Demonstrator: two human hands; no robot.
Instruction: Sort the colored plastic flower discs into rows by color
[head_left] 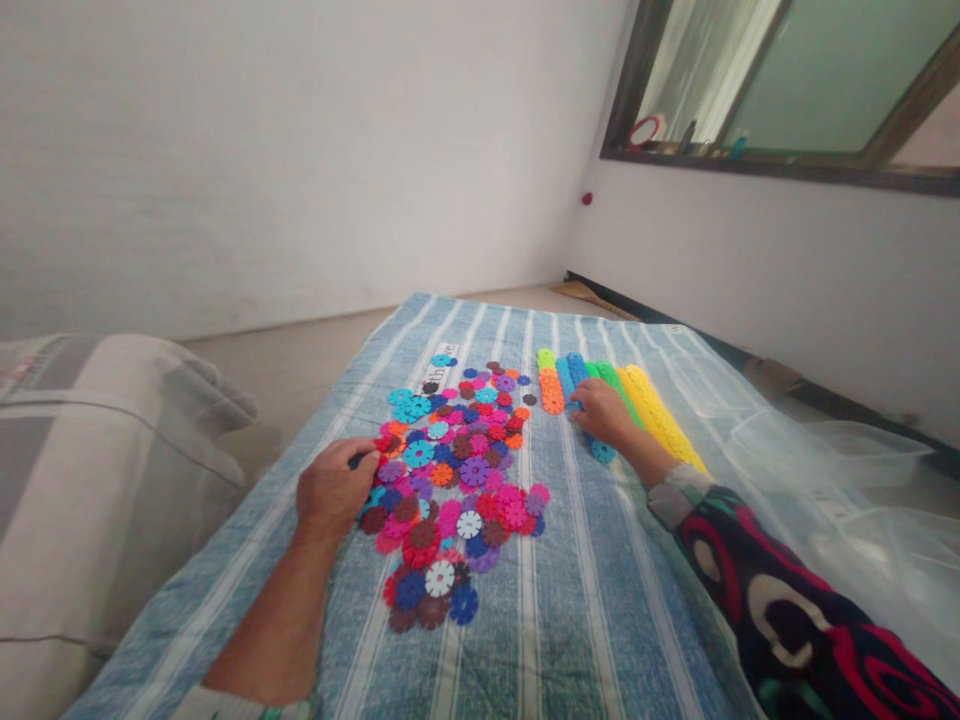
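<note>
A loose heap of flower-shaped plastic interlocking discs (474, 470) in pink, red, purple, brown, orange, blue and white lies on the striped cloth. At the heap's left edge is my left hand (336, 487), fingers curled and closed, with something small and dark at the thumb and forefinger. My right hand (606, 412) pinches at the near part of a row of blue discs (571, 370); its fingertips partly hide what they grip. Beside that row are overlapping rows of yellow discs (660, 415), green discs (626, 390) and orange discs (551, 392), with lime discs (546, 358) beyond the orange.
A blue-and-white striped cloth (555, 600) covers the table. Clear plastic containers (847, 455) stand at the right. A printed paper label (448, 352) lies behind the heap. At left is a cloth-covered piece of furniture (97, 500). Walls and a window (817, 80) are behind.
</note>
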